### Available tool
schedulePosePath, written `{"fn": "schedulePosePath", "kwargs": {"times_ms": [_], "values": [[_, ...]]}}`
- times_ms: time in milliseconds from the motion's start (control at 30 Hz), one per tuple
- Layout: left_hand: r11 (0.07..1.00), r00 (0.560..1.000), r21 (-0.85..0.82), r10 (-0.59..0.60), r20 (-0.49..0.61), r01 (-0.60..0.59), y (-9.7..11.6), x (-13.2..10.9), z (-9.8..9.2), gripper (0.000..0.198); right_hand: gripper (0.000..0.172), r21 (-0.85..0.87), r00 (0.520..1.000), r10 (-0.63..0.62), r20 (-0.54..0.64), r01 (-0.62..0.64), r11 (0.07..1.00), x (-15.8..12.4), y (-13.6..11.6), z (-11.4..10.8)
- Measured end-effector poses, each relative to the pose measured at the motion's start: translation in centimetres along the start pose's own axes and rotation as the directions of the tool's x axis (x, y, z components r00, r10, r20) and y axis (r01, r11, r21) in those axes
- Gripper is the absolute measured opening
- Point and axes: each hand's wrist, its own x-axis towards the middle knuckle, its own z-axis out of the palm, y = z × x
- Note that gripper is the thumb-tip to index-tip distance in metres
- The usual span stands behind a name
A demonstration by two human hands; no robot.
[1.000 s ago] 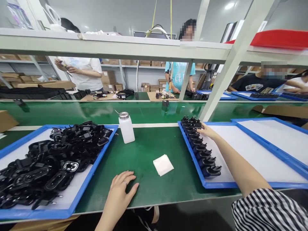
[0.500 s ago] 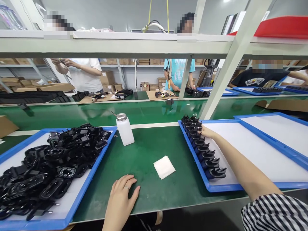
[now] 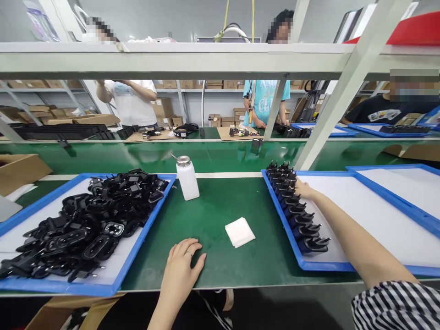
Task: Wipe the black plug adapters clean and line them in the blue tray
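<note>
My left hand (image 3: pixel 185 263) rests on the green tabletop near its front edge, holding nothing, thumb apart and fingers loosely curved. To its right lies a folded white cloth (image 3: pixel 239 232). My right hand (image 3: pixel 302 188) reaches to the far part of a row of black plug adapters (image 3: pixel 304 219), which stand prongs up along the left side of a blue-rimmed tray (image 3: pixel 323 266). The fingers are mostly hidden behind the adapters, so I cannot see whether they grip one. On the left, another blue-rimmed tray (image 3: pixel 118 285) bears a loose heap of black plug adapters (image 3: pixel 99 220).
A white pump bottle (image 3: pixel 187 179) stands upright beyond my left hand. A second tray (image 3: pixel 395 172) overlaps at the far right. A slanted white post (image 3: pixel 330 105) and a shelf beam (image 3: pixel 172 64) cross ahead. Several people work behind the beam. A cardboard box (image 3: pixel 24 172) sits far left.
The camera view has shifted, so most things appear slightly further right. Both hands keep nearly the same places on the table and at the adapter row.
</note>
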Motion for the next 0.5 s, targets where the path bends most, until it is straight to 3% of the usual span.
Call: {"fn": "schedulePosePath", "kwargs": {"times_ms": [333, 500], "values": [[1.0, 1.0, -0.001, 0.008, -0.012, -0.008, 0.09, -0.04, 0.0, 0.014, 0.039, -0.18, 0.999, 0.012, 0.043, -0.005, 0.984, 0.23, 0.37, 0.16], [1.0, 1.0, -0.008, 0.007, -0.014, -0.007, -0.05, -0.09, 0.05, 0.014, 0.045, -0.227, 1.0, -0.026, 0.012, 0.028, 0.973, 0.4, 0.59, -0.43]]}}
